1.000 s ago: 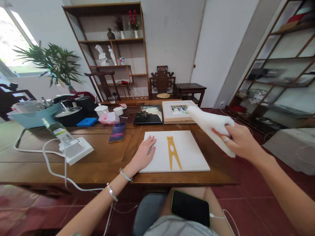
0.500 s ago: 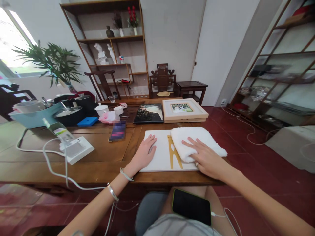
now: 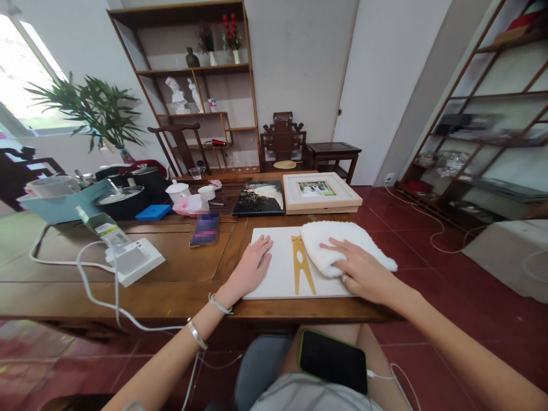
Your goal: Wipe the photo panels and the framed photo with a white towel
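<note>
A white canvas board (image 3: 280,273) with a yellow cat-like figure (image 3: 301,265) painted on it lies flat at the near edge of the wooden table (image 3: 180,268). My left hand (image 3: 250,267) rests flat on the board's left edge, fingers stretched out. My right hand (image 3: 357,268) presses with flat fingers on a fluffy white cloth (image 3: 338,242) that lies over the board's right part.
Behind the board lie a dark picture (image 3: 259,198) and a pale wooden framed photo (image 3: 319,192). To the left are a white power strip with cables (image 3: 132,260), a spray bottle (image 3: 100,228), a phone (image 3: 205,228), pots and cups. A black phone (image 3: 333,360) lies on my lap.
My right hand brought the white cloth down from the air at the right onto the board, then shifted it slightly right, uncovering the yellow figure. The left hand stayed put.
</note>
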The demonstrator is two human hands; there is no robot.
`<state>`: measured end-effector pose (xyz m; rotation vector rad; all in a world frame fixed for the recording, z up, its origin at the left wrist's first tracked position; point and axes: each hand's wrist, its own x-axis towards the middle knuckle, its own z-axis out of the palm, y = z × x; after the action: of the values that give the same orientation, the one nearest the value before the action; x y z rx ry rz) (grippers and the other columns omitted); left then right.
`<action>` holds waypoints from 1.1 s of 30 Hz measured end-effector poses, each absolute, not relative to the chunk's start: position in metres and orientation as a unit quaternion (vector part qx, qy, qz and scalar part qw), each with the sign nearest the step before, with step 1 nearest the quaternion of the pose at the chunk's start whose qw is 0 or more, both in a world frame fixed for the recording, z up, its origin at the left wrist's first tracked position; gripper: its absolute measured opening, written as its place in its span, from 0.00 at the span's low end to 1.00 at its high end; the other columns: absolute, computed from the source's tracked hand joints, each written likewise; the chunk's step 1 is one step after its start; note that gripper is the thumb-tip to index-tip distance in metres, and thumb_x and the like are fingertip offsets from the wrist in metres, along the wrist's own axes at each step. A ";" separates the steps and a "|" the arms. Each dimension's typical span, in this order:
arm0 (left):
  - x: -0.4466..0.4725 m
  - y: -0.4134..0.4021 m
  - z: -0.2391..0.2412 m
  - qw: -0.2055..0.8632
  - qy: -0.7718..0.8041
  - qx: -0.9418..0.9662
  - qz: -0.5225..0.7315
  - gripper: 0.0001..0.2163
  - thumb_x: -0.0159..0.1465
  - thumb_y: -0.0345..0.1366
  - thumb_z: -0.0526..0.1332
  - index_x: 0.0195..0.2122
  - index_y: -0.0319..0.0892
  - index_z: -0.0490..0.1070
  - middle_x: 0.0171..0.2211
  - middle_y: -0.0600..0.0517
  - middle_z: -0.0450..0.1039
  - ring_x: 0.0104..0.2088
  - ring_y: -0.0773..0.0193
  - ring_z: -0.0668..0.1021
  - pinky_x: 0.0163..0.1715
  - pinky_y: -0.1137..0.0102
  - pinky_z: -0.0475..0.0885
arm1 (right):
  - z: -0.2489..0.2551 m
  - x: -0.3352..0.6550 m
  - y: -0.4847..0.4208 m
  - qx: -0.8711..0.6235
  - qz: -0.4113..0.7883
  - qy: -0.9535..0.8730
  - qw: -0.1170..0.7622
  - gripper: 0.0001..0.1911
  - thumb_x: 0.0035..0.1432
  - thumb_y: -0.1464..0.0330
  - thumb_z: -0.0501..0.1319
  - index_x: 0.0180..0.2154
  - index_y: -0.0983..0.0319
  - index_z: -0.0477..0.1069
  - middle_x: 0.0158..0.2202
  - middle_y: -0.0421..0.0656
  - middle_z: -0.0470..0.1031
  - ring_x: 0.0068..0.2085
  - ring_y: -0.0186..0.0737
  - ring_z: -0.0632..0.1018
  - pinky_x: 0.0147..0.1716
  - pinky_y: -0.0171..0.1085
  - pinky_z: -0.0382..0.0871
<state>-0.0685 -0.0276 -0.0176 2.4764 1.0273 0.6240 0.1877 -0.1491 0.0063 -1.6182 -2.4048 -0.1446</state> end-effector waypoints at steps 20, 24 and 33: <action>-0.068 -0.029 -0.018 0.188 0.369 0.883 0.223 0.20 0.65 0.36 0.47 0.56 0.37 0.63 0.61 0.43 0.58 0.63 0.55 0.56 0.61 0.52 0.50 | 0.011 0.166 -0.220 -0.552 -0.005 -0.828 0.099 0.20 0.36 0.82 0.50 0.29 0.61 0.73 0.62 0.43 0.58 0.64 0.51 0.52 0.60 0.57 0.51; -0.068 -0.028 -0.019 0.190 0.367 0.882 0.228 0.20 0.65 0.36 0.47 0.56 0.38 0.63 0.61 0.43 0.59 0.63 0.55 0.56 0.61 0.52 0.51 | 0.011 0.173 -0.176 -0.569 -0.010 -0.813 0.124 0.23 0.40 0.82 0.50 0.35 0.60 0.75 0.59 0.45 0.63 0.62 0.50 0.57 0.58 0.56 0.54; -0.069 -0.028 -0.017 0.195 0.367 0.881 0.224 0.20 0.65 0.36 0.47 0.56 0.36 0.63 0.61 0.42 0.59 0.63 0.55 0.56 0.61 0.52 0.51 | 0.010 0.183 -0.101 -0.592 -0.047 -0.795 0.123 0.23 0.44 0.82 0.51 0.42 0.64 0.74 0.57 0.50 0.66 0.60 0.53 0.62 0.56 0.56 0.56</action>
<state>-0.0689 -0.0284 -0.0166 2.4698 1.0296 0.6287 0.1832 -0.1007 0.0099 -1.7254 -2.3204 -0.1380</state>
